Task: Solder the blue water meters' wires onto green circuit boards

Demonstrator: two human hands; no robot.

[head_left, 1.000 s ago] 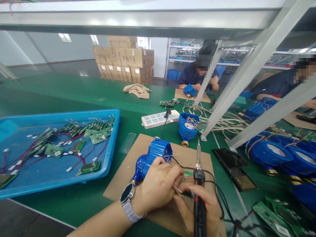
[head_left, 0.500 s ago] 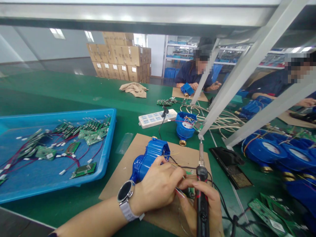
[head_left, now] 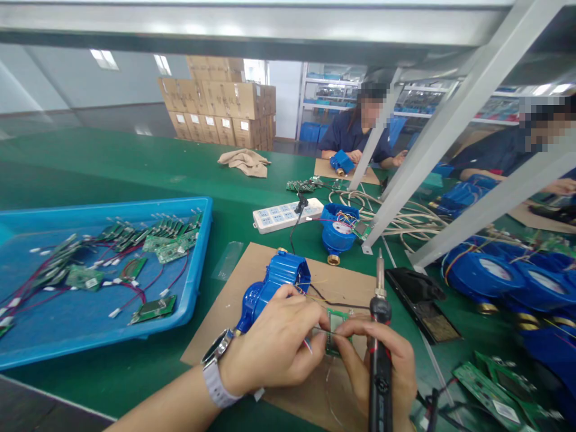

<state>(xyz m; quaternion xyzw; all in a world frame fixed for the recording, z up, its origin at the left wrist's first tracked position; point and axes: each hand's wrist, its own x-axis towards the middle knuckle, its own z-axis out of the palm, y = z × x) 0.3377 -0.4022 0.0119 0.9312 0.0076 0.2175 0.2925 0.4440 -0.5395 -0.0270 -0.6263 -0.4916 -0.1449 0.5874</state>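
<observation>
My left hand (head_left: pixel 274 345) pinches thin coloured wires (head_left: pixel 310 343) against the small green circuit board (head_left: pixel 335 327), which sits at my six o'clock over the brown cardboard mat (head_left: pixel 252 279). My right hand (head_left: pixel 382 369) is wrapped around the black soldering iron (head_left: pixel 380 354), its fingertips on the board's edge, tip pointing to twelve. The blue plastic water meter housing (head_left: pixel 274 285) lies at eleven o'clock from the board, touching my left fingers.

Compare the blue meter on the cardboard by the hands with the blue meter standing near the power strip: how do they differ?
The near meter lies on its side on the cardboard sheet, against the left hand; the far meter sits upright on the green table, dial face up, untouched. The near one looks larger. Both are blue with brass fittings and thin wires.
</observation>
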